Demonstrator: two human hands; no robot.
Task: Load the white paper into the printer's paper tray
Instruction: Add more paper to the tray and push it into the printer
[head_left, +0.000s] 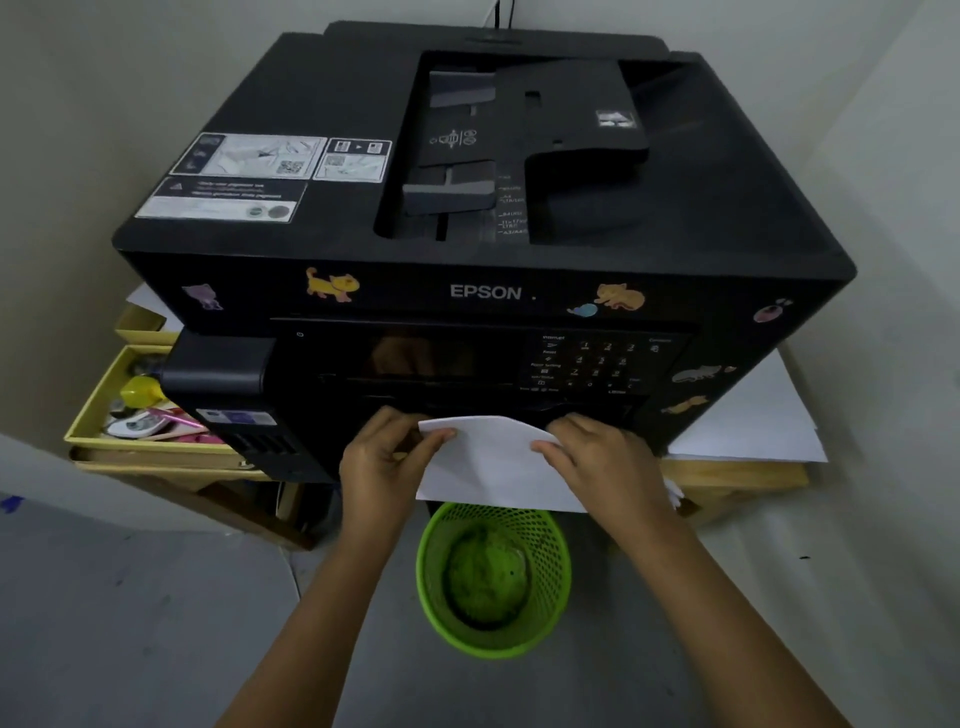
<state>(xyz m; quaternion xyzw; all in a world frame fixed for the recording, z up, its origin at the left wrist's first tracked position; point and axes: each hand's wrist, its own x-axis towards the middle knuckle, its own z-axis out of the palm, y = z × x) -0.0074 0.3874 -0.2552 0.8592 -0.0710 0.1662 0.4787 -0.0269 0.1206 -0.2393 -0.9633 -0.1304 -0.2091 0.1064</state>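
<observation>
Head view: the white paper (488, 462) is pinched at both side edges, left hand (382, 457) and right hand (597, 457) equally near. Just beyond the grip lies the printer (467, 249) front; the tray itself cannot be made out.

Paper tray (483, 410) hidden behind white paper (488, 462)

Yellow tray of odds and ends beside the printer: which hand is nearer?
Left. The left hand grips the white paper's left edge, on the side toward the yellow tray. The right hand holds the opposite edge, farther away.
</observation>
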